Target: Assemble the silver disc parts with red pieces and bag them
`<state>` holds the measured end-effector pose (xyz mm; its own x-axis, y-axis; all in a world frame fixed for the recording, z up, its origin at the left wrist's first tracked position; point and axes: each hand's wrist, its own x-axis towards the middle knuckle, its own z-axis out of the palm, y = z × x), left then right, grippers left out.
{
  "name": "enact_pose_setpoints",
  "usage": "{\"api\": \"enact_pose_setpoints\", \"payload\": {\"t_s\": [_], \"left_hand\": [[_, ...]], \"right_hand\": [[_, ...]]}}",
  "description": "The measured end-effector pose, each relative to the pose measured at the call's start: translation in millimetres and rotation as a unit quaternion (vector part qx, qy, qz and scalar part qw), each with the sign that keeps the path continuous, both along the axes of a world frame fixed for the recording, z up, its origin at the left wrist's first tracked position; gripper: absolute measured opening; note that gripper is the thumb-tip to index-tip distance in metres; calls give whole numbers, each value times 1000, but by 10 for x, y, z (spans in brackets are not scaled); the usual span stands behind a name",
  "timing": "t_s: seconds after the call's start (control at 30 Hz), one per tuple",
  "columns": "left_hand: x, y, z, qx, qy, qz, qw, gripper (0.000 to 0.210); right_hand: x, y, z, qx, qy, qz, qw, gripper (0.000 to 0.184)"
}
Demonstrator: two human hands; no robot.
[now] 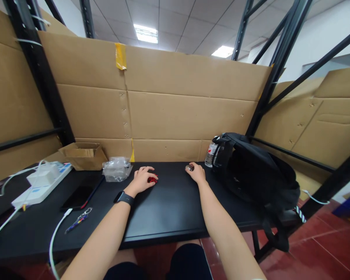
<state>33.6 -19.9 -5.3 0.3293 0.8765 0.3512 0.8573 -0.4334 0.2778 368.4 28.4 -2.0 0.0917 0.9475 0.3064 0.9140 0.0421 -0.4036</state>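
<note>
My left hand point(142, 180), with a dark watch on its wrist, is curled over a small red thing point(153, 179) on the black table. Dark marks show on the red thing, but the fingers cover much of it and its kind is unclear. My right hand point(196, 173) has its fingers closed around a small, shiny, silvery thing point(189, 168), mostly hidden. Both hands rest low at the table's far half, well apart from each other. Left of my left hand lies a clear plastic package point(116, 168). A water bottle point(210, 154) stands just right of my right hand.
A black backpack point(253, 171) fills the table's right end. On the left are an open cardboard box point(84, 156), a white power strip point(43, 190), a phone point(81, 193), a pen-like keychain point(78, 221) and a white cable point(53, 243). Cardboard walls point(169, 116) enclose the table point(166, 212).
</note>
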Motion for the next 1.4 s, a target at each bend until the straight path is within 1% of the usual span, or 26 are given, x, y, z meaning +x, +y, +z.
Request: {"api": "enact_pose_setpoints", "payload": {"t_s": [0.1,0.17,0.23,0.3,0.4,0.47,0.57,0.67,0.77,0.87,0.97,1.1,1.17,1.27,1.33,1.4], "left_hand": [[89,-4,-17,18,-6,-1,1000,10],[140,-13,-35,23,-11,0,1000,10],[168,-29,-50,23,-12,-1,1000,13],[177,-41,-53,27,-14,-4,1000,15],[182,-30,-20,49,-37,4,998,18],[189,-10,25,55,-78,20,995,19],[200,3,92,39,-154,26,987,22],[208,-10,117,40,-185,21,982,19],[212,-20,104,56,-201,25,978,15],[214,-13,87,55,-224,24,973,15],[224,-2,78,47,-268,11,962,17],[259,4,67,6,-338,0,941,24],[283,8,58,-7,-350,-11,937,23],[322,24,38,18,-340,-40,939,20],[346,40,22,41,-330,-52,942,19],[364,59,4,47,-325,-52,943,19]], "right_hand": [[-4,4,9,8,7,-4,1000,39],[-35,5,11,39,34,4,999,42],[-91,0,8,86,76,38,993,42],[-174,-18,-2,118,117,89,982,39],[-348,-72,-29,131,168,158,964,36],[-487,-119,-43,129,214,194,949,39],[-685,-195,-38,117,295,239,918,45],[-814,-261,-16,104,330,274,898,45],[-855,-292,-12,92,333,289,893,44],[-855,-289,-30,67,350,299,885,46],[-873,-293,-36,41,384,311,868,49],[-955,-352,-4,18,430,327,841,52],[-1005,-396,15,7,452,334,827,53],[-1070,-456,31,-3,471,350,810,52],[-1102,-484,32,-5,473,360,804,50],[-1122,-498,31,0,477,359,803,50]]}}
